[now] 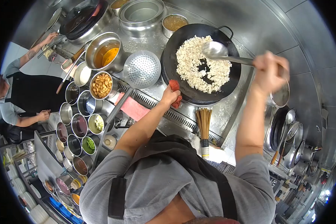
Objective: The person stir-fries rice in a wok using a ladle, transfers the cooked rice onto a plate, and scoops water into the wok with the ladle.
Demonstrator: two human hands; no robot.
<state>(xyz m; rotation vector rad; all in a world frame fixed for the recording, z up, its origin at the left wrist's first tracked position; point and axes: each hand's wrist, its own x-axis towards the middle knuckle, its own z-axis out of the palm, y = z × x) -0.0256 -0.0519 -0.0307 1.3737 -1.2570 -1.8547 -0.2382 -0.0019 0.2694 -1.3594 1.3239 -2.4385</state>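
A large black wok sits on the stove with whitish, crumbly fried rice spread in it; a patch of dark metal shows through near the middle. My left hand is closed around a red cloth at the wok's near-left rim, by its handle, which the cloth partly hides. My right hand, somewhat blurred, grips the handle of a metal ladle. The ladle's bowl is over the upper right part of the rice, its rounded side up.
A perforated strainer lies left of the wok, beside a pot of orange oil. A bamboo brush stands near the front edge. Several ingredient tins fill the left. Another person works at far left.
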